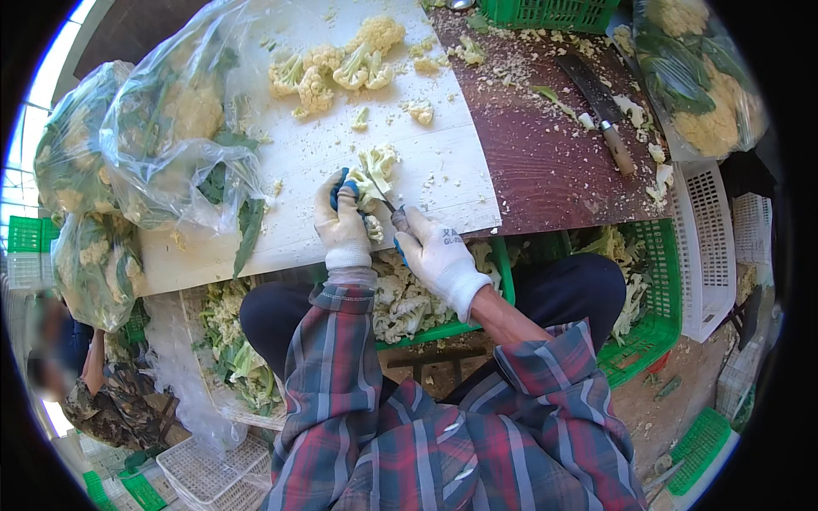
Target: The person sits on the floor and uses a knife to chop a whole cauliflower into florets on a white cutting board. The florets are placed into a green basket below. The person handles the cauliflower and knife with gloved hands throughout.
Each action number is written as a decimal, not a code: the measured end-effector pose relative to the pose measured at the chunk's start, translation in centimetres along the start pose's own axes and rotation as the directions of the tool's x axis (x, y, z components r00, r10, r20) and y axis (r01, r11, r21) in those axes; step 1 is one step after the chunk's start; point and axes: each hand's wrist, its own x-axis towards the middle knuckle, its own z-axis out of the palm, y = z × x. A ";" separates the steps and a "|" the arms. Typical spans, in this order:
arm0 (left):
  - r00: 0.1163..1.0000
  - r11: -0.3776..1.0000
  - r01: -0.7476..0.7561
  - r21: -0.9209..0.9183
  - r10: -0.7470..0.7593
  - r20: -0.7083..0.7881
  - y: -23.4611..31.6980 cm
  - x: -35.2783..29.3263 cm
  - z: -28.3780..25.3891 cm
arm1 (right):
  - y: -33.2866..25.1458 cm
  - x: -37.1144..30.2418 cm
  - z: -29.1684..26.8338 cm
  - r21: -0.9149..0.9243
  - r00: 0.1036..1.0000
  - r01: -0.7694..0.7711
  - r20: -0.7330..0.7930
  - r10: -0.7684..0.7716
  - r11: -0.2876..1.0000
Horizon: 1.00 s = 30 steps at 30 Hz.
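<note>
My left hand (341,217), in a white glove with blue fingertips, is closed round a piece of cauliflower (375,173) at the near edge of the white board (434,145). My right hand (434,251), gloved alike, grips a small knife (394,209) by its dark handle. Its blade points up and left and meets the cauliflower; how deep it sits in the piece I cannot tell. Farther up the board lie several cut florets (336,68), with small loose bits between them and my hands.
Clear plastic bags of leafy cauliflower (183,111) crowd the board's left side. A cleaver (601,106) lies on the crumb-strewn dark red tabletop (545,183). Below the edge, a green crate (509,277) holds cauliflower pieces between my knees. Another green crate (660,281) stands right; a person (119,383) is at far left.
</note>
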 end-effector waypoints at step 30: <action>0.406 0.228 -0.886 0.405 -0.041 0.913 6.3 -10.4 -3.1 | -5.4 -4.5 -15.2 0.743 0.924 -0.083 -0.193 0.331 0.664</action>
